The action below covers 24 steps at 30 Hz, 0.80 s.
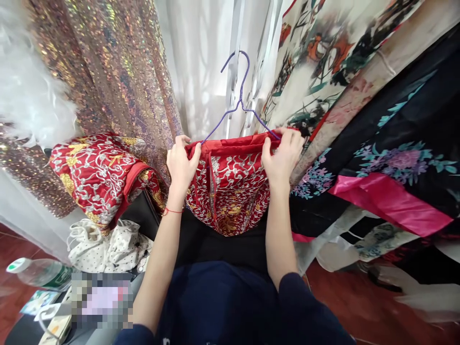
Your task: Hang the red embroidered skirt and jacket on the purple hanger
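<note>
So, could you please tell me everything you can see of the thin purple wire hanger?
The thin purple wire hanger looks like coated wire, with an open hook on top and a twisted neck. It stands upright, its sloping shoulders running into the top edge of the red embroidered garment. The left hand and right hand pinch that edge at each shoulder. Its lower bar is hidden.
</note>
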{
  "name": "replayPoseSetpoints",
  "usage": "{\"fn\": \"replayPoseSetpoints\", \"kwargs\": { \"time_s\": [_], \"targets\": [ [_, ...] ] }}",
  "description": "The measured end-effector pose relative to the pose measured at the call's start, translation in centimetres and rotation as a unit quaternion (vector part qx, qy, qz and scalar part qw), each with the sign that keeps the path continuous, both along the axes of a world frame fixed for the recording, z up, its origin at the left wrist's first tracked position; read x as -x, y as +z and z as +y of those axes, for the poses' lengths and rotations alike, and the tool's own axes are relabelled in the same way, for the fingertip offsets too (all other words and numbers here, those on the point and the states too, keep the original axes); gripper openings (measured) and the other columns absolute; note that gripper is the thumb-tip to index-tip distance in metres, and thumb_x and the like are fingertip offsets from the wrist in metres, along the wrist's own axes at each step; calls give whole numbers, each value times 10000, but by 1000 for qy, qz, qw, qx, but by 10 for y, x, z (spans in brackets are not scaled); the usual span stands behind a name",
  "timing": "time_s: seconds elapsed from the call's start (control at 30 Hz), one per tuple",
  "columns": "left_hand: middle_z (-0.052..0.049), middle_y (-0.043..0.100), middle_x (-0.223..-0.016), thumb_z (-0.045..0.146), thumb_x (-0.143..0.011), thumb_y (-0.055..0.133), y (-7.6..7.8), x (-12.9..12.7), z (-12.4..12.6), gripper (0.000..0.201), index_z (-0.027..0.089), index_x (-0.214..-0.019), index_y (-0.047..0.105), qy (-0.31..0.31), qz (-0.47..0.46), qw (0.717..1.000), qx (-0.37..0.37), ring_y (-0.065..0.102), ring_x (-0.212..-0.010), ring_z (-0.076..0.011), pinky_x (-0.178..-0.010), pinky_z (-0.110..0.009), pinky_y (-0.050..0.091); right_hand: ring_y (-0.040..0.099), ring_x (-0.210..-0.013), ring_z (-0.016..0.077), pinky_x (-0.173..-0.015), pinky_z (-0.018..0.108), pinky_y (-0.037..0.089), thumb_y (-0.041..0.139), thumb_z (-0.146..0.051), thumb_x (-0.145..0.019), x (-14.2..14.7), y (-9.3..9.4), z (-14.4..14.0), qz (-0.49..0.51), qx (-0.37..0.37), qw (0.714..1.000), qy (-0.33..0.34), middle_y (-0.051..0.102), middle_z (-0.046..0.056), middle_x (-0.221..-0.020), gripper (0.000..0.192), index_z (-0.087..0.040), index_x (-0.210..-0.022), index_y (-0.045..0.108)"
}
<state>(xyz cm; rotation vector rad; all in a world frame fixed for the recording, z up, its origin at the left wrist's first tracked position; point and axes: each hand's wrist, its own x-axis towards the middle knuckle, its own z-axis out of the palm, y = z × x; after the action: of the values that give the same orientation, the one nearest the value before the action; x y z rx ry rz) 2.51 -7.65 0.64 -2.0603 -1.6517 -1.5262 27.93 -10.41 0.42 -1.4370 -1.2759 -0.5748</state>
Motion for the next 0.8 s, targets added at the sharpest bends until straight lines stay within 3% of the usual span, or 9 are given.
{"fn": "replayPoseSetpoints", "kwargs": {
  "time_s": [0.07,0.13,0.27,0.37,0.5,0.67,0.73,0.8],
  "targets": [
    [-68,726,-1001,372,-955,513,4,1,-1,220,229,-1076,628,20,15,999,21,651,-961,-253,-891,-366,435,499,-1194,335,-1015,557,355,444,-392,-965,-12,6,25,-42,38,998,-8,600,177,-1191,315,-183,-1145,598],
    [-61,737,-1014,306,-948,480,7,2,-2,210,239,-1008,669,29,30,999,31,657,-977,-250,-869,-352,449,528,-1088,301,-1021,550,329,397,-359,-976,-23,2,45,-68,81,994,0,634,153,-1038,308,-163,-1068,616],
    [-38,742,-1029,250,-900,516,4,6,3,235,260,-997,730,24,13,999,30,669,-986,-238,-841,-326,475,517,-897,248,-978,487,343,343,-261,-941,-37,-12,62,-101,84,991,-6,603,104,-852,292,-154,-914,613],
    [-37,746,-1040,184,-875,507,-8,13,10,310,251,-1037,763,26,-53,998,-3,686,-950,-208,-859,-306,495,495,-840,238,-941,459,347,329,-235,-923,-43,-16,59,-132,78,988,0,572,87,-813,283,-159,-875,597],
    [-55,752,-1139,139,-888,454,-25,23,14,383,206,-1135,739,-13,-127,988,-89,690,-1044,-180,-971,-288,489,487,-818,237,-929,441,339,327,-230,-931,-47,-14,54,-152,79,985,9,558,76,-796,277,-165,-871,590],
    [-41,751,-970,114,-878,436,-29,33,15,309,177,-979,721,-37,-213,972,-96,676,-894,-161,-898,-267,501,499,-828,242,-932,434,325,340,-211,-927,-46,-15,56,-144,77,987,3,566,82,-812,262,-162,-872,592],
    [-37,723,-947,110,-883,419,-29,36,20,278,177,-915,687,-53,-283,954,-84,658,-906,-150,-915,-258,492,504,-832,244,-936,434,319,345,-199,-926,-45,-17,57,-139,74,988,1,569,84,-817,257,-162,-873,594],
    [-38,686,-979,113,-882,428,-31,38,30,230,177,-916,646,-61,-388,917,-68,639,-946,-137,-942,-244,478,507,-831,245,-934,433,318,350,-193,-927,-44,-17,58,-138,72,988,0,571,85,-816,253,-163,-873,596]
  ]
}}
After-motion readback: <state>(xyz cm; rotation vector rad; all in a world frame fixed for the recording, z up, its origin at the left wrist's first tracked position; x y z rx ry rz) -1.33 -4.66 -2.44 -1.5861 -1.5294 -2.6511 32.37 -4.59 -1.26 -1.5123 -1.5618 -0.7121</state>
